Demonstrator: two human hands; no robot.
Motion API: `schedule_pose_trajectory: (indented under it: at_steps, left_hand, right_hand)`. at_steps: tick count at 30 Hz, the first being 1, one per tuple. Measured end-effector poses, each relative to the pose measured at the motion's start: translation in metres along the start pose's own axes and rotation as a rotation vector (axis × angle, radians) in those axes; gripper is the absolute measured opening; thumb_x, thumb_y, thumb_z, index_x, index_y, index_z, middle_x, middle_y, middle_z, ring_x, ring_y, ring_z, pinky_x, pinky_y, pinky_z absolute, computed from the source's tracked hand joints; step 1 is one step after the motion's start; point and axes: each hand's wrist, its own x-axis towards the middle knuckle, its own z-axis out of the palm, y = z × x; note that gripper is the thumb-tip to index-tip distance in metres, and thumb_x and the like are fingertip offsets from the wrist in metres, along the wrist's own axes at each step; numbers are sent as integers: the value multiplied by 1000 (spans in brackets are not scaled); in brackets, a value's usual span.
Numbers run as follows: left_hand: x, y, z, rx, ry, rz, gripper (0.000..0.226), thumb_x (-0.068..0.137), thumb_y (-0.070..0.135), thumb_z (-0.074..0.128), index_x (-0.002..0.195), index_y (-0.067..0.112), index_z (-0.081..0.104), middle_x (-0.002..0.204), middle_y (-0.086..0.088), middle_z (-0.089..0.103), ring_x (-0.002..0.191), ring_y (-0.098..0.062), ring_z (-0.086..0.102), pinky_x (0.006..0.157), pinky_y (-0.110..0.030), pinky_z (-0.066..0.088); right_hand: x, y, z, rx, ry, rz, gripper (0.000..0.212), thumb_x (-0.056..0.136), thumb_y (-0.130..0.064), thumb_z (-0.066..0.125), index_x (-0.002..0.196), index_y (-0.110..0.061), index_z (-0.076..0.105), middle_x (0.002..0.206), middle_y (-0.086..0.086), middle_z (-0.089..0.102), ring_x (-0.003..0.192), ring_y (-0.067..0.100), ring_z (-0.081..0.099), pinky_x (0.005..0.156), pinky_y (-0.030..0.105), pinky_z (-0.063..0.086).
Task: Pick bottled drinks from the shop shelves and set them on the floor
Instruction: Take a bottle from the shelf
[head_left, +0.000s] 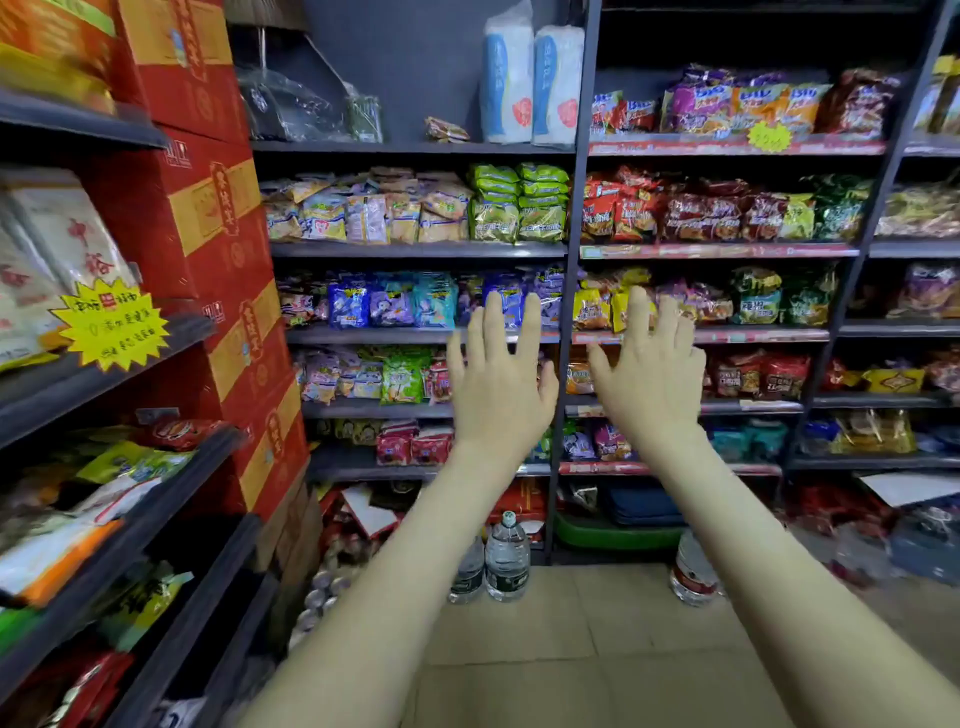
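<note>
Both my arms stretch forward at mid-height in front of the snack shelves. My left hand (501, 374) is raised with straight, spread fingers and holds nothing. My right hand (649, 376) is beside it, fingers also spread and empty. On the tiled floor (571, 649) below stand two clear water bottles with dark labels (506, 558), partly hidden by my left forearm. A larger clear bottle with a red label (693, 571) stands to their right, partly behind my right forearm.
Dark metal shelves (415, 335) full of snack packets face me. Stacked red cartons (218, 249) rise at the left, next to a side shelf (104, 364) with bagged goods. Cans (322, 592) and boxes crowd the floor under the shelves.
</note>
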Motion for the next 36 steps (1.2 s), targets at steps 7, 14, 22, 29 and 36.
schedule_pose_trajectory:
  at_steps: [7,14,22,29,36]
  left_hand:
    - [31,-9,122,-79,-211,57,62,92,31,55,148,13,34,148,-22,37,133,-37,39,107,-47,32]
    - [105,4,285,-173,-339,166,57,95,32,47,146,10,34,144,-17,40,126,-33,44,104,-42,33]
    - [189,133,434,-423,-493,387,58,97,35,43,148,10,29,147,-15,35,128,-32,41,103,-43,35]
    - [204,309,520,-705,-554,592,59,96,34,47,148,10,29,146,-14,37,129,-33,41,105,-44,35]
    - [271,519,596,-838,-462,745,56,94,32,49,144,9,34,141,-14,41,127,-32,41,101,-41,35]
  right_hand:
    - [23,34,102,-19,-147,57,65,91,-35,56,144,-7,31,131,19,45,113,37,46,80,46,46]
    - [103,101,214,-126,-215,204,62,95,-36,49,145,-5,28,133,18,44,118,35,45,84,44,49]
    - [168,243,252,-354,-222,473,59,94,-34,51,142,-3,34,130,21,48,114,38,50,85,43,46]
    - [194,416,235,-589,-139,709,53,94,-30,50,137,-2,37,124,21,48,112,38,48,81,43,44]
    - [261,613,220,-683,-18,809,48,92,-32,48,130,-4,42,124,18,49,111,37,49,81,44,44]
